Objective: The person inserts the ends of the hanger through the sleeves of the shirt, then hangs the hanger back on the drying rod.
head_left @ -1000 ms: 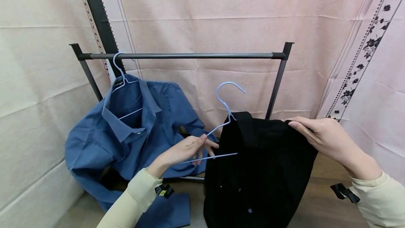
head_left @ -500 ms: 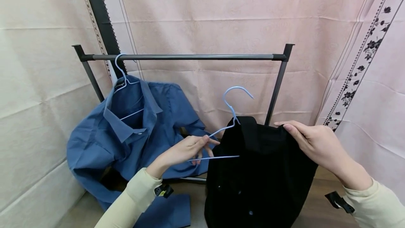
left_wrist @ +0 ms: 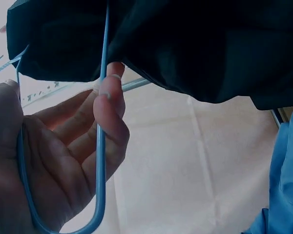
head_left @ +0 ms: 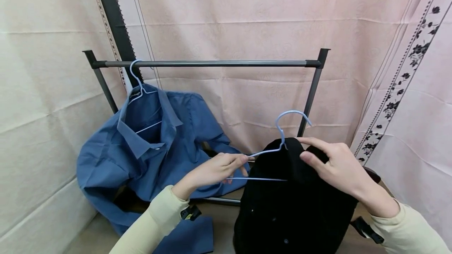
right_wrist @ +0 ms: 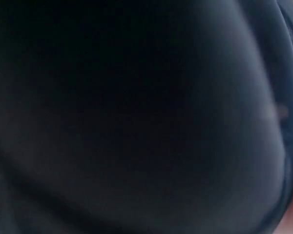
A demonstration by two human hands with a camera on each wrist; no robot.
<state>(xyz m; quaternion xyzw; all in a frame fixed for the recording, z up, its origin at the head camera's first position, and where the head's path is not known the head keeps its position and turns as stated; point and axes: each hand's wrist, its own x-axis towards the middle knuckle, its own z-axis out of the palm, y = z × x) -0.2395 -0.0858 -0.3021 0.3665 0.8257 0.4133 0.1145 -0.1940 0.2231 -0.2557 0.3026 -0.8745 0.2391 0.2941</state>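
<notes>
A light-blue hanger (head_left: 281, 130) has its hook upright and its right part inside the collar of a black shirt (head_left: 289, 203). My left hand (head_left: 219, 169) holds the hanger's left end, which stays outside the shirt; in the left wrist view the wire loop (left_wrist: 101, 165) runs through the hand, with the fingers curled at its lower bar. At the shirt's collar and right shoulder, my right hand (head_left: 339, 167) pinches the black cloth between thumb and fingers. Dark cloth (right_wrist: 136, 117) fills the right wrist view, blurred, so that hand's fingertips are mostly hidden there.
Behind the hands stands a rack with a dark horizontal rail (head_left: 219, 64). From its left end hangs a blue shirt (head_left: 183, 128) on another light-blue hanger (head_left: 135, 75). Pale cloth (head_left: 247, 11) covers the back and sides.
The hanger and left hand have moved right, with the hook lower and further right. My right hand has moved left along the black shirt toward the collar, and the cloth bunches there.
</notes>
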